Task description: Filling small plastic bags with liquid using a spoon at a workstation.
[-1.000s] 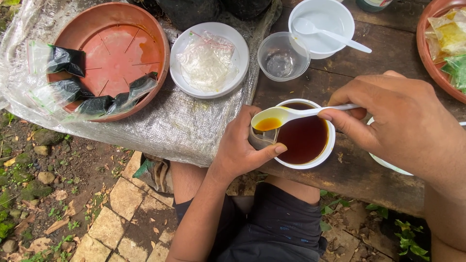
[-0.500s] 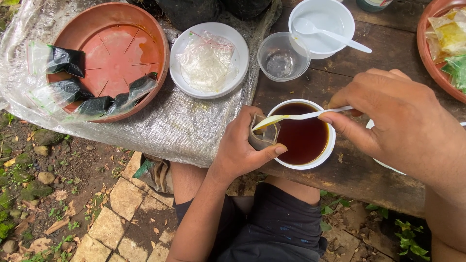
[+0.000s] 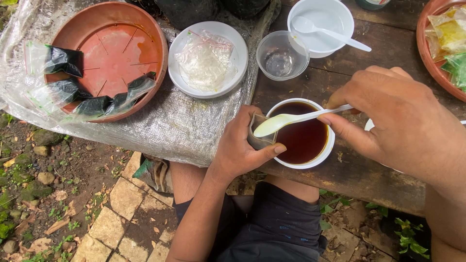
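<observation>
My left hand (image 3: 240, 148) pinches a small clear plastic pouch (image 3: 259, 136) partly filled with dark liquid, held open against the rim of a white bowl (image 3: 327, 153). The bowl holds dark brown liquid. My right hand (image 3: 398, 116) grips a white plastic spoon (image 3: 286, 121) by its handle; the spoon's bowl is tilted over the pouch mouth and looks nearly empty.
A terracotta saucer (image 3: 104, 53) holds several filled dark pouches. A white plate (image 3: 208, 60) carries empty clear bags. Behind stand a clear plastic cup (image 3: 281, 56) and a white bowl with a spoon (image 3: 323, 26). A red dish of yellow and green packets (image 3: 444, 41) sits at the right on the wooden bench (image 3: 369, 174).
The spoon carried brown liquid a second ago; it has tipped toward the pouch and emptied. My left hand has stayed at the bowl's rim.
</observation>
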